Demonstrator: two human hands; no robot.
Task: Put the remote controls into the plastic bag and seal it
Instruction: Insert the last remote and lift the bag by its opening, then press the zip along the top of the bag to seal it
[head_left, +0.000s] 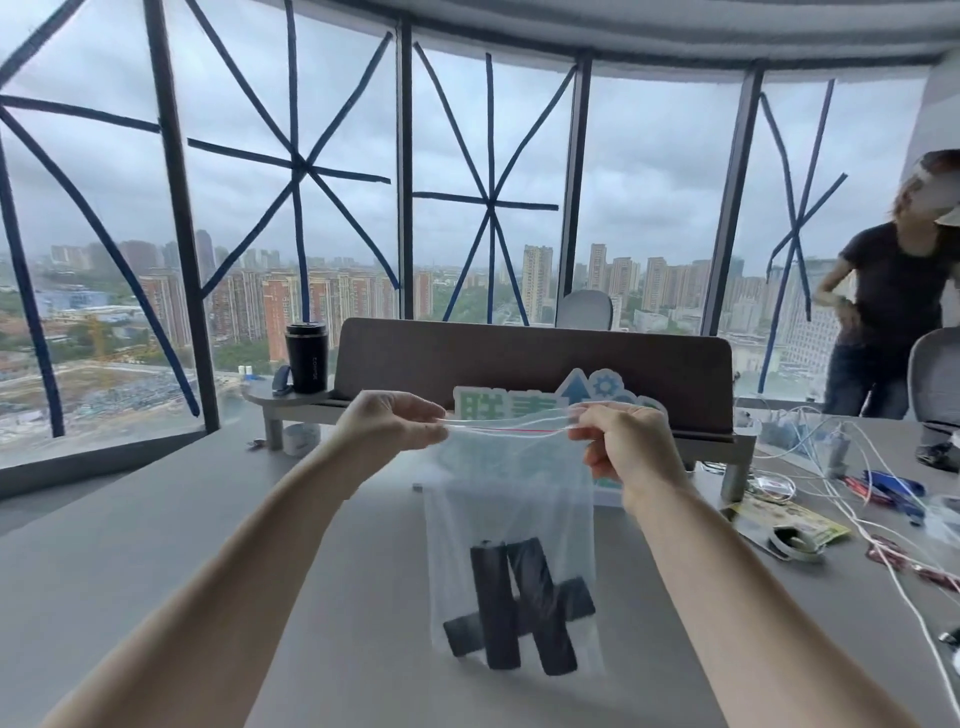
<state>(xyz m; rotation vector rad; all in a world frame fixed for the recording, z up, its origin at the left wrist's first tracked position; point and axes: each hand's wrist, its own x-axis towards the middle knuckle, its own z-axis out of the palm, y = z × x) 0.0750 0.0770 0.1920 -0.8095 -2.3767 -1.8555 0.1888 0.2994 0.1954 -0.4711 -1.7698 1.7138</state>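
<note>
A clear plastic bag (511, 499) hangs in the air above the grey table (156, 545). Three black remote controls (519, 608) lie crossed at its bottom, two upright and one slanted across them. My left hand (387, 423) pinches the bag's top strip at its left end. My right hand (618, 441) pinches the same strip at its right end. The zip strip with a thin red line (506, 428) stretches between the two hands; its lips look slightly apart in the middle.
A dark divider panel (535, 364) on a grey shelf stands behind the bag, with a black tumbler (306, 356) at its left end. Cables, tape rolls and packets (795, 530) clutter the right side. A person (893, 312) stands at the far right by an office chair (935, 384).
</note>
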